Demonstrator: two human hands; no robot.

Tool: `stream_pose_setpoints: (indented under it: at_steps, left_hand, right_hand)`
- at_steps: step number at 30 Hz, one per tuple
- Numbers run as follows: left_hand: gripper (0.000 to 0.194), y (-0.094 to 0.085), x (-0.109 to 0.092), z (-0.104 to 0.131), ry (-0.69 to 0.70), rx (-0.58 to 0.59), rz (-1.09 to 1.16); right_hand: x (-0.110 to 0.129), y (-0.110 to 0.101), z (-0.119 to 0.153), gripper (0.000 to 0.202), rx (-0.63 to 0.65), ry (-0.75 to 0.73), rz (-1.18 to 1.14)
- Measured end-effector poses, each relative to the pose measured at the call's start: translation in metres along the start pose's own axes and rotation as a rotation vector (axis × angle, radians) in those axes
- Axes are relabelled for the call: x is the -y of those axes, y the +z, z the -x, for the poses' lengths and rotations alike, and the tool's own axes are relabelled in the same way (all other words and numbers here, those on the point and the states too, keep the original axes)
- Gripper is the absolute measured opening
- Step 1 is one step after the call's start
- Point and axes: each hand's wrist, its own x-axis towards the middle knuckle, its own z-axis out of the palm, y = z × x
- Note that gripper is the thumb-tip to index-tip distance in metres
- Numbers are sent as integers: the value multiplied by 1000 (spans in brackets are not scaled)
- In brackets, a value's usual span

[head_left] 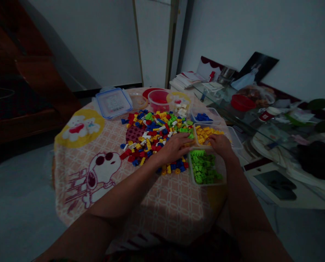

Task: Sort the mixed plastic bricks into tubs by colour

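Note:
A mixed pile of toy building bricks in red, blue, yellow, white and green lies on the round table. Over the pile's right edge, my left hand reaches with its fingers stretched toward the box of yellow bricks. My right hand is at the right side of that clear plastic box, its fingers bent down at the yellow bricks. Whatever its fingertips hold is too small and dark to make out. Just in front stands a clear box of green bricks.
Behind are a box of blue bricks, white bricks, a pink-red tub and a blue-rimmed lid. A cluttered glass table adjoins on the right, holding a red bowl and a paper cup.

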Motion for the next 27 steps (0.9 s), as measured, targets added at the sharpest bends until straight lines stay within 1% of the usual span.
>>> stream_pose_setpoints:
  at_steps: [3,7,10,12,14,16,18,20,23,25,27]
  left_hand:
    - [39,8,-12,0,79,72,62]
    - [38,18,-26,3,143,141,111]
    - [35,23,-32,4,200,178,142]
    - [32,24,-32,4,219,178,159]
    - [32,24,-29,2,189,147,153]
    - [33,21,-22,0,122,91,99]
    - [33,17,-11,-1,32,29,-3]
    - [34,13,1,-2,-61,-2,-117]
    - [36,8,15,-2,-151,36,-244]
    - [27,6,19,-2,-157,81,-282]
    - [20,2,20,-2,-155,102,-293]
  right_hand:
    - [-1,1,0,37,-6,-4,3]
    - [-1,2,-1,36,-9,6,6]
    - [-1,2,-1,37,-11,2,19]
    - [-1,3,-1,37,-15,1,24]
    - [-1,4,-1,37,-22,2,20]
    - [-1,3,-1,37,-22,-5,16]
    - [-1,3,-1,37,-11,-10,19]
    - [-1,1,-1,36,-2,-3,22]
    - [0,0,0,36,0,7,7]
    - [1,0,0,37,-3,8,-1]
    - [1,0,0,38,-6,11,3]
